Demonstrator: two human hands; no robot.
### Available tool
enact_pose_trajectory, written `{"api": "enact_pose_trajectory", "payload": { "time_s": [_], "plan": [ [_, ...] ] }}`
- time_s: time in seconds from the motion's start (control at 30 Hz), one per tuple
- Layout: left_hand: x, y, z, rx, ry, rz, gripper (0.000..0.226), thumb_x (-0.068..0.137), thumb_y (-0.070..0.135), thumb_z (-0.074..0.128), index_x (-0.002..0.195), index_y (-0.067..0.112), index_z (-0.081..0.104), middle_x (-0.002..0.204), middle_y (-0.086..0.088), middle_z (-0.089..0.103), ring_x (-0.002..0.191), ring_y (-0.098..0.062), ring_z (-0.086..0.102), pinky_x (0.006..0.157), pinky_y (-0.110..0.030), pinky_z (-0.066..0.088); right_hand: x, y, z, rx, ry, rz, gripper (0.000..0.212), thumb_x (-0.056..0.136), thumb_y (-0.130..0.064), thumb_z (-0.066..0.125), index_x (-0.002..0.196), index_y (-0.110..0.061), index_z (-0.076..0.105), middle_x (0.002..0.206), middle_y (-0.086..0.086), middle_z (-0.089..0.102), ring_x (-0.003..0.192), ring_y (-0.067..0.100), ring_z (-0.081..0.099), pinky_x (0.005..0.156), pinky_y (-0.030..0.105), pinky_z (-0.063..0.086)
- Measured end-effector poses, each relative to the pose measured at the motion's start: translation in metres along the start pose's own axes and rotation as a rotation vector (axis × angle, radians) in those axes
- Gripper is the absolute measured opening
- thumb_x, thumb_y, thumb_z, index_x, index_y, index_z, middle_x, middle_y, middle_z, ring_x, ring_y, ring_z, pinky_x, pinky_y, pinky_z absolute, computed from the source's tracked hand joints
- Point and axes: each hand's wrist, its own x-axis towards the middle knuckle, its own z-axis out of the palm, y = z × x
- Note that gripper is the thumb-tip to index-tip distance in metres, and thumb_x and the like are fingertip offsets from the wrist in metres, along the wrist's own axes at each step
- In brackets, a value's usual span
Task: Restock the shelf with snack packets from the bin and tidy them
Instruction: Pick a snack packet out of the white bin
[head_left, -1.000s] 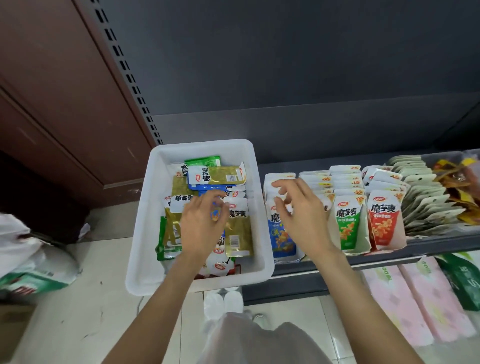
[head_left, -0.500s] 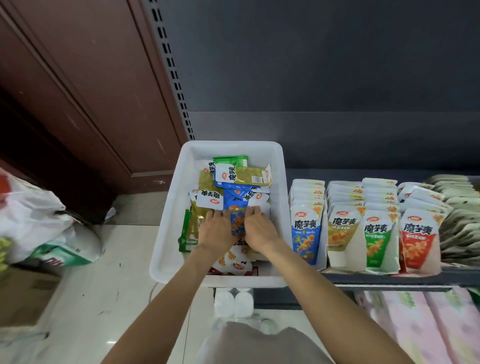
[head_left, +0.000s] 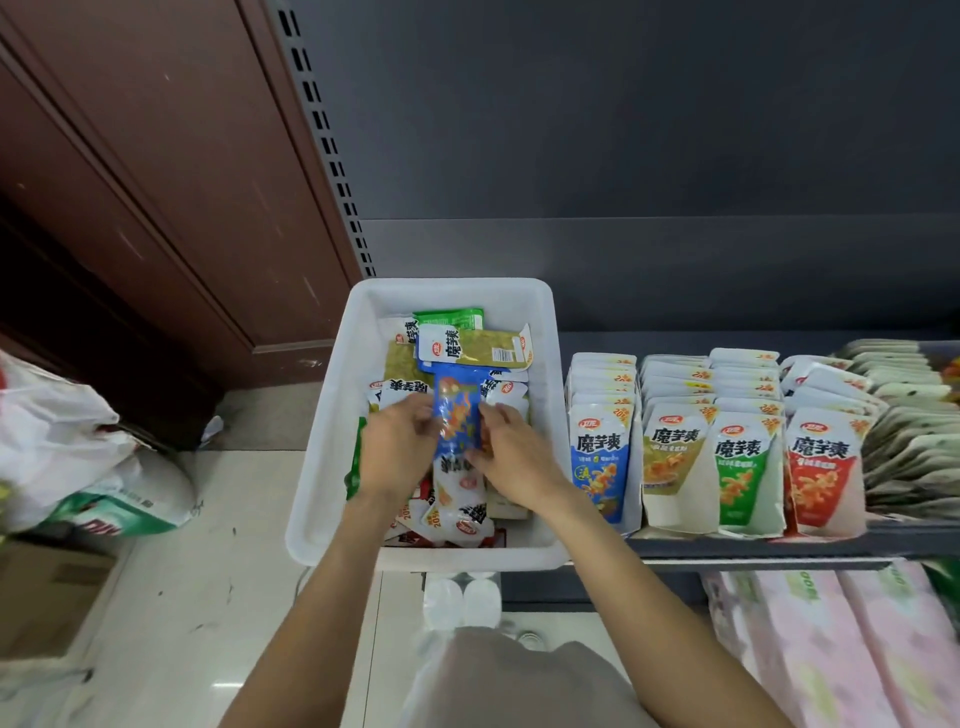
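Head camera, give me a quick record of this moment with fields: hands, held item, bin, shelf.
hands: left hand and right hand both over the white bin
held item: blue snack packet, gripped from both sides
bin: loose packets in mixed colours, piled untidily
shelf: upright rows right of the bin, fronted by blue, olive, green and red packets

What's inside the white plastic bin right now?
The white plastic bin holds loose snack packets, green, olive, blue and white. Both hands, left hand and right hand, grip a blue packet. The bottom is covered.
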Motion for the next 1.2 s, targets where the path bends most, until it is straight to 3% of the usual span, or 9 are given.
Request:
{"api": "enact_pose_trajectory", "payload": {
  "time_s": [0.1,0.2,0.33,0.5,0.63,0.87,0.97,1.1,1.2],
  "plan": [
    [-0.005,0.006,-0.031,-0.489,0.175,-0.145,0.014,0.085,0.003,0.064,0.090,0.015,0.065,0.079,0.011,0.067,0.066,-0.002,0.064,0.060,-0.021,0.053,-0.022,-0.017,-0.015,0.299,0.139,0.004,0.064,0.091,-0.036,0.058,0.145,-0.016,0.029,0.136,0.002,0.045,0.123,0.017,0.046,0.102,0.033,0.037],
    [-0.013,0.017,-0.043,-0.967,0.143,-0.270,0.012,0.087,0.003,0.062,0.093,0.013,0.059,0.085,0.001,0.067,0.081,-0.017,0.068,0.062,-0.022,0.055,-0.034,-0.032,-0.027,0.775,0.193,0.089,0.050,0.084,-0.024,0.069,0.128,-0.021,0.045,0.109,-0.009,0.060,0.098,0.007,0.060,0.081,0.023,0.052],
    [-0.019,0.026,-0.042,-1.065,0.059,-0.226,0.032,0.082,0.001,0.068,0.107,0.012,0.052,0.096,-0.003,0.070,0.088,-0.021,0.068,0.071,-0.028,0.056,-0.042,-0.030,-0.048,1.278,0.292,0.177,0.016,0.082,-0.004,0.068,0.092,-0.016,0.065,0.088,-0.003,0.072,0.080,0.011,0.069,0.064,0.024,0.055],
    [-0.015,0.045,-0.039,-0.876,-0.154,-0.026,0.021,0.085,0.008,0.064,0.102,0.018,0.058,0.095,0.003,0.070,0.086,-0.011,0.068,0.066,-0.025,0.055,-0.072,0.004,-0.093,1.022,0.492,0.069,0.011,0.087,-0.012,0.064,0.080,-0.019,0.068,0.065,-0.011,0.067,0.058,0.006,0.060,0.053,0.023,0.047],
    [-0.014,0.080,0.000,-0.440,-0.395,0.299,0.012,0.082,0.019,0.071,0.089,0.028,0.066,0.086,0.010,0.071,0.081,-0.006,0.067,0.071,-0.025,0.055,-0.100,0.037,-0.126,0.729,0.575,-0.048,0.016,0.091,-0.015,0.059,0.089,-0.029,0.067,0.081,-0.018,0.068,0.067,0.009,0.066,0.049,0.019,0.051],
    [-0.017,0.102,0.060,0.028,-0.212,0.590,0.010,0.081,0.033,0.070,0.086,0.025,0.071,0.092,0.010,0.069,0.091,-0.012,0.053,0.074,-0.027,0.045,-0.105,0.082,-0.126,0.434,0.592,-0.044,0.006,0.089,-0.033,0.064,0.090,-0.034,0.069,0.085,-0.021,0.068,0.081,0.007,0.068,0.073,0.042,0.058],
    [-0.014,0.091,0.061,0.049,-0.174,0.557,0.009,0.077,0.033,0.074,0.081,0.026,0.073,0.097,0.010,0.065,0.098,-0.014,0.047,0.081,-0.027,0.040,-0.094,0.081,-0.121,0.453,0.552,-0.038,0.010,0.089,-0.018,0.064,0.094,-0.025,0.070,0.086,-0.014,0.069,0.075,0.009,0.069,0.070,0.041,0.058],
    [-0.012,0.087,0.056,0.081,-0.188,0.537,0.009,0.078,0.032,0.072,0.084,0.026,0.071,0.099,0.011,0.064,0.098,-0.014,0.048,0.086,-0.030,0.040,-0.077,0.077,-0.118,0.253,0.412,-0.118,0.009,0.089,-0.017,0.064,0.094,-0.017,0.071,0.082,-0.011,0.069,0.072,0.000,0.064,0.067,0.014,0.048],
    [-0.014,0.086,0.061,0.140,-0.174,0.534,0.013,0.081,0.031,0.069,0.087,0.019,0.070,0.098,0.005,0.066,0.095,-0.018,0.052,0.082,-0.029,0.039,-0.068,0.074,-0.105,0.090,0.275,-0.156,0.011,0.088,-0.016,0.065,0.097,-0.017,0.072,0.087,-0.011,0.069,0.080,0.002,0.063,0.071,0.014,0.047]
  ]
}}
